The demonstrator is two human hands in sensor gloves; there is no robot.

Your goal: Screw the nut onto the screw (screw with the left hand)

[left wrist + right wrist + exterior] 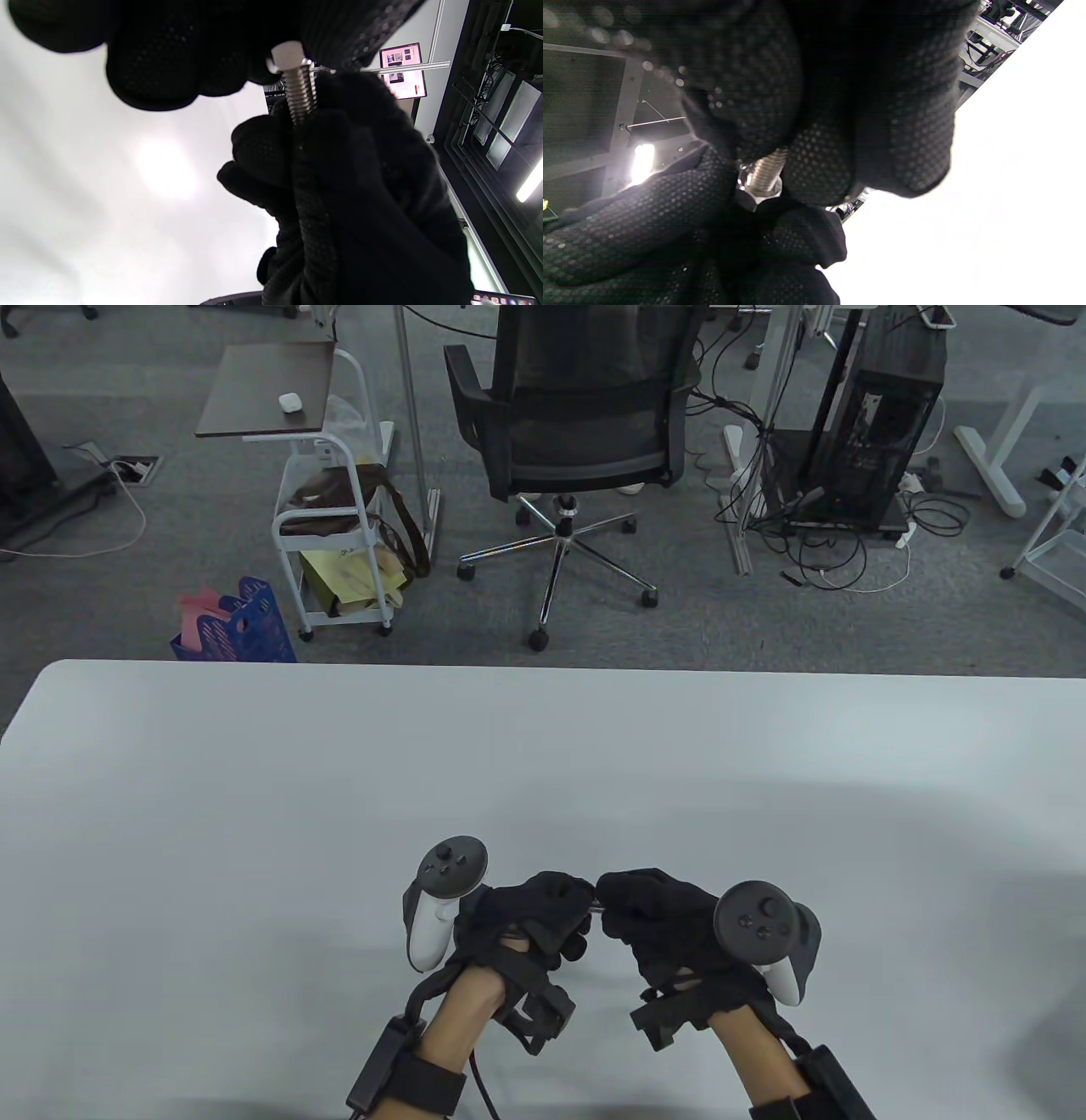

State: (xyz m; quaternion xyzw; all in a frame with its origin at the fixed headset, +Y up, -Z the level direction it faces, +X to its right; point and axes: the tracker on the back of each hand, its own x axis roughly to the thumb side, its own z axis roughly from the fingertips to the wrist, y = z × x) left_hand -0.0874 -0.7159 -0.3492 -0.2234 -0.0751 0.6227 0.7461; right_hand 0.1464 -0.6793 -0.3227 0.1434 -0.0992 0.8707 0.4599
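My two gloved hands meet low over the white table (254, 814), near its front edge. My right hand (624, 899) grips the threaded metal screw (299, 95) by its shaft; the screw also shows in the right wrist view (768, 167). My left hand (570, 899) pinches the hex nut (758, 192), which sits on the screw's end; in the left wrist view the nut (288, 55) shows pale between my left fingers (178, 63). In the table view only a sliver of metal (596, 907) shows between the fingertips. The screw's head is hidden in my right hand.
A tracker sits on the back of each hand, the left one (445, 891) and the right one (764, 929). Beyond the table's far edge stand an office chair (577, 415), a white cart (331, 517) and a blue basket (237, 623).
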